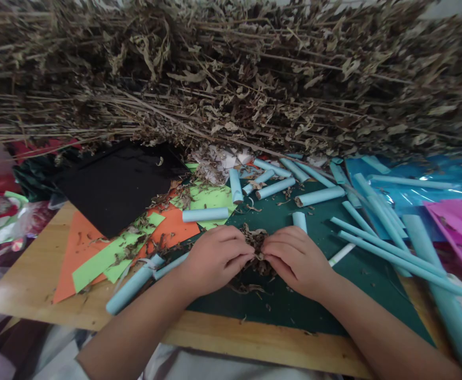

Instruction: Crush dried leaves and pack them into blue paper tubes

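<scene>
My left hand [218, 257] and my right hand [296, 258] meet over a dark green mat [326, 311]. Both have their fingers pinched on a small clump of dried leaves [257, 237], one hand at each side of it. Loose brown leaf bits lie on the mat beneath the fingers. Just beyond my hands are several light blue paper tubes [320, 196], some with brown filling at their ends. One short blue tube [205, 214] lies beyond my left wrist, and another [300, 221] stands out behind my right hand.
A large heap of dried leafy stalks [231, 79] spans the back. On the left of the wooden board [28, 287] lie a black sheet [123, 184], orange paper [72, 253] and green paper strips [96, 264]. Long blue tubes [397, 258], blue film [432, 169] and pink sheets [460, 232] occupy the right.
</scene>
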Available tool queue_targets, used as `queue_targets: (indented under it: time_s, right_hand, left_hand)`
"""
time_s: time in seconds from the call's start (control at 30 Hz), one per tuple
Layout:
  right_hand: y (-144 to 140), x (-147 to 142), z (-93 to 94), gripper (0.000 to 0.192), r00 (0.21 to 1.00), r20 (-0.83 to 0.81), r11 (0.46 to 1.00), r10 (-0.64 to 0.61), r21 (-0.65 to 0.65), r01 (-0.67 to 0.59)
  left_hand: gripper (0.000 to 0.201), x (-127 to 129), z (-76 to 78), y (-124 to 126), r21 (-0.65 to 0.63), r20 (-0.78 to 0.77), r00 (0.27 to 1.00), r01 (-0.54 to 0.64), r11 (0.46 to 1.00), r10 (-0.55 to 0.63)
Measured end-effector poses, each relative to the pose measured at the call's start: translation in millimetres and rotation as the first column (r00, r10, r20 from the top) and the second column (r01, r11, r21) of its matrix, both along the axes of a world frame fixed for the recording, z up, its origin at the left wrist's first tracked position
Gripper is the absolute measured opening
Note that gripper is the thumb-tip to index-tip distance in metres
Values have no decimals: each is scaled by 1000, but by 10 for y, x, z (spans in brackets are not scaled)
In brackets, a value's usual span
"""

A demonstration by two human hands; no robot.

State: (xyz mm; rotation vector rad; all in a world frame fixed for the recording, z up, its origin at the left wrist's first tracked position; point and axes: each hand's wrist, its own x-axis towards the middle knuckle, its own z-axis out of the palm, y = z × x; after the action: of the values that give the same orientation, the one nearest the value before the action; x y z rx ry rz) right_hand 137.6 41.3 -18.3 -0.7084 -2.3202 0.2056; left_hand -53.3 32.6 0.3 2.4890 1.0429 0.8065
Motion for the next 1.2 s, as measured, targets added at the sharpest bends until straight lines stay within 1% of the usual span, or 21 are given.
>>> queue_targets:
  time_s: [0.13,0.27,0.4,0.5,0.6,0.73,0.83,1.03,1.2]
  right_hand:
    - [-22,-26,14,8,999,-30,1000,13,-6,-13]
    - [-27,-52,5,8,999,-47,1000,-3,-21,2]
    - [-28,-63,-11,7,998,-51,999,-45,-28,44]
    - [-30,-68,-11,8,994,-54,996,-92,-6,91]
    - [-34,-73,-9,8,993,-45,994,-109,13,110]
    - [-38,-81,-9,9,994,-28,995,-101,9,102]
    - [-40,-84,-8,8,995,-37,995,-93,17,93]
    - [-39,-77,-27,14,995,-46,996,-88,-9,87]
    - [-16,-87,-53,21,994,-4,993,-107,-50,106]
  left_hand:
    - [19,48,0,-13,-10,-17,1000,9,1000,-9]
    - [19,71,-16,-20,-25,-22,1000,-1,1000,1]
    - [18,92,-44,-29,-19,2,999,-49,999,49]
    - [19,111,-34,-53,-79,-5,998,-57,995,57]
    - [19,126,-8,-77,-154,-11,998,-67,986,66]
    - [18,139,2,-80,-229,50,991,-113,967,128]
    - [17,140,-1,-65,-272,106,983,-119,955,152]
    - [11,109,-11,-39,-292,180,959,-161,943,219]
    - [9,90,-14,-29,-302,200,942,-201,932,269]
